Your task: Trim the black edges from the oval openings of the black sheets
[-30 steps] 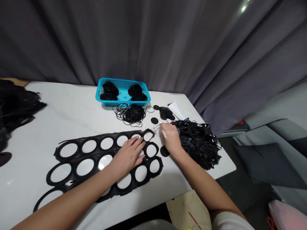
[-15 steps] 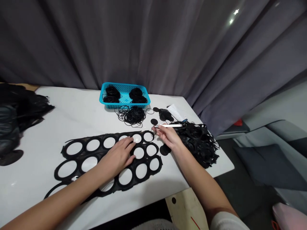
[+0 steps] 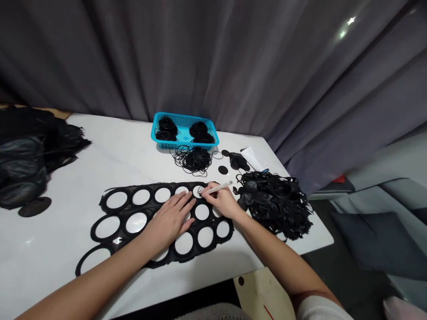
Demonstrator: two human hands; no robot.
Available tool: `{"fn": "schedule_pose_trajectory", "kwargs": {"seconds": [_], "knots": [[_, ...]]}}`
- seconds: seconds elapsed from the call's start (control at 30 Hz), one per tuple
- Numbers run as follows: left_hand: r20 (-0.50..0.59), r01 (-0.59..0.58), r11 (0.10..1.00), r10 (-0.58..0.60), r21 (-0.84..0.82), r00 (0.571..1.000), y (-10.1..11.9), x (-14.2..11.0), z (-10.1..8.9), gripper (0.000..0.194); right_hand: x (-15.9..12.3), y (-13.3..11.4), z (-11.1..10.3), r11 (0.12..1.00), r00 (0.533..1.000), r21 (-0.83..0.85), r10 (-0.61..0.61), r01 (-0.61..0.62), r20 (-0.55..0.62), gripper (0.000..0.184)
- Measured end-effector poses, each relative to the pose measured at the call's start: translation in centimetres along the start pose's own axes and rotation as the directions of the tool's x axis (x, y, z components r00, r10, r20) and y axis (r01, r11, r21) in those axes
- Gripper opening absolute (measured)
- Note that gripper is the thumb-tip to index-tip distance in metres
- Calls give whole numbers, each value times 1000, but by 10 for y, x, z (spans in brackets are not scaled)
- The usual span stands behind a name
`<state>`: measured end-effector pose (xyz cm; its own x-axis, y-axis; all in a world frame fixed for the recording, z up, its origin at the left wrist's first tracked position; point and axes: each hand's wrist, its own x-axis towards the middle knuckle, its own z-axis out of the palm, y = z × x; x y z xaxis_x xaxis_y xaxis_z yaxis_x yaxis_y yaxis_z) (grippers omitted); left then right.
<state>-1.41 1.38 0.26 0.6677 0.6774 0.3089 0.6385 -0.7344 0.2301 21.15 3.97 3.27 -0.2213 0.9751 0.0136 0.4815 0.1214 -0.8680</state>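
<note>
White table, blue plastic basket, black holed sheet, tangled black rings, heaped black scraps

a grey curtain hangs in long folds behind the white tabletop — two small glints of light show high on its right side. to the right sits a grey sofa with a dark cushion — dark floor lies below.

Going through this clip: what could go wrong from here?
The slim white tool in the right hand works very close to the left hand, so it could catch those fingers. The black perforated sheet could shift or tear along its thin bands between holes.
</note>
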Motion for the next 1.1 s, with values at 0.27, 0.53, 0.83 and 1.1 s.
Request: {"fn": "schedule_pose_trajectory", "kwargs": {"seconds": [0.27, 0.53, 0.83, 1.1], "knots": [[-14, 29, 998, -29, -51, 999, 2, -2, 3, 44, -1, 1, 3, 999, 997, -18, -32, 33, 68, 9], [-8, 26, 999, -26, -29, 1000, 2, -3, 5, 45, -1, 5, 4, 996, 995, -38, -78, 80, 56, 10], [9, 20, 1000, -20, -17, 1000, 3, -1, 5, 46, 4, 10, -13, 804, 943, -514, -330, 299, 32, 18], [67, 3, 1000, -1, -30, 998, -4, -6, -2, 49, 39, 13, -37, 887, 942, -460, -190, 43, -277, 19]]}}
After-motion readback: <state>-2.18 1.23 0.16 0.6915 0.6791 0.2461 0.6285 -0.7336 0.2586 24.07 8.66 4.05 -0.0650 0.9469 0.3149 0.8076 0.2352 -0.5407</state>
